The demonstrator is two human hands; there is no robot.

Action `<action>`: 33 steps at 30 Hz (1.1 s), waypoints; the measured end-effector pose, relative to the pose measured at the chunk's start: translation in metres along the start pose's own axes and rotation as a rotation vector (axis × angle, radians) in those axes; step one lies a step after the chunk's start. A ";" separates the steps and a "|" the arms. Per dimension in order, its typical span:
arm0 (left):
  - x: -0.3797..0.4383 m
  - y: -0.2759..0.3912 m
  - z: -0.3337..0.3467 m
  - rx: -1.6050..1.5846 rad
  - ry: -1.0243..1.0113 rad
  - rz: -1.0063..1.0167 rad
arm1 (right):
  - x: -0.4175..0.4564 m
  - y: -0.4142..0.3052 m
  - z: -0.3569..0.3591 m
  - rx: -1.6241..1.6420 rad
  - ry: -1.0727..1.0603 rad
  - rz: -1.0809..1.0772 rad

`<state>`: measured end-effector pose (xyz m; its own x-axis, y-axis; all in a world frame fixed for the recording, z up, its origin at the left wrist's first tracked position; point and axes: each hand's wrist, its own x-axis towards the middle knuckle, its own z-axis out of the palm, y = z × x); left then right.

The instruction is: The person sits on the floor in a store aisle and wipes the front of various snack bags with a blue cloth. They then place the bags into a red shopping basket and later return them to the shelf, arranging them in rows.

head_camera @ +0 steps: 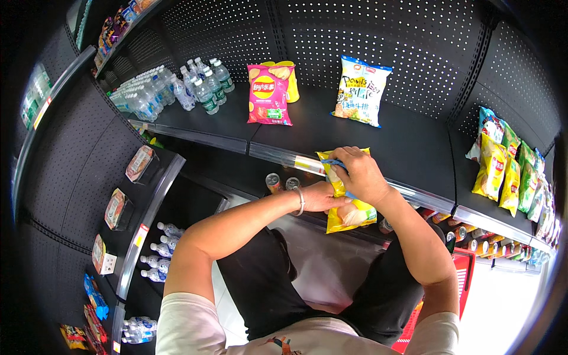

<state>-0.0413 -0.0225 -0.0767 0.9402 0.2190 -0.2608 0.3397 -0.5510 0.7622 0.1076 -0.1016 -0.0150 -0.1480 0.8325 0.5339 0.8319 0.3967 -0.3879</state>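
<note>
A yellow bag of potato chips point(348, 219) is held in front of the shelf edge, tilted over my lap. My left hand point(317, 196) grips its left side, with the thumb lying across the front. Over the upper part of the bag, my right hand point(361, 175) is closed on a thin blue piece that looks like a cloth point(335, 163). A bit of blue also shows beneath that hand, against the bag. The hand hides much of the bag's upper front. On the shelf behind stand a pink Lay's bag point(269, 95) and a white-and-blue snack bag point(361, 92).
Water bottles point(206, 86) line the black shelf point(310, 133) at left. Several chip bags point(490, 168) stand at right. Drink cans point(273, 181) sit on the lower shelf. A red shopping basket point(463, 275) is by my right side. Boxed goods point(117, 208) occupy the left shelf.
</note>
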 end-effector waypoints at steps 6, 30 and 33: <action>0.002 -0.010 0.004 0.093 0.110 0.140 | 0.001 -0.001 0.002 -0.026 0.010 -0.041; 0.000 0.020 -0.002 0.303 0.467 0.162 | 0.006 0.041 -0.025 0.113 0.397 0.339; 0.004 0.027 -0.002 0.365 0.560 0.154 | 0.001 0.049 -0.033 0.098 0.529 0.370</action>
<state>-0.0282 -0.0353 -0.0562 0.8583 0.4453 0.2552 0.2814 -0.8241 0.4916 0.1658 -0.0942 -0.0093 0.4424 0.6280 0.6402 0.7215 0.1748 -0.6700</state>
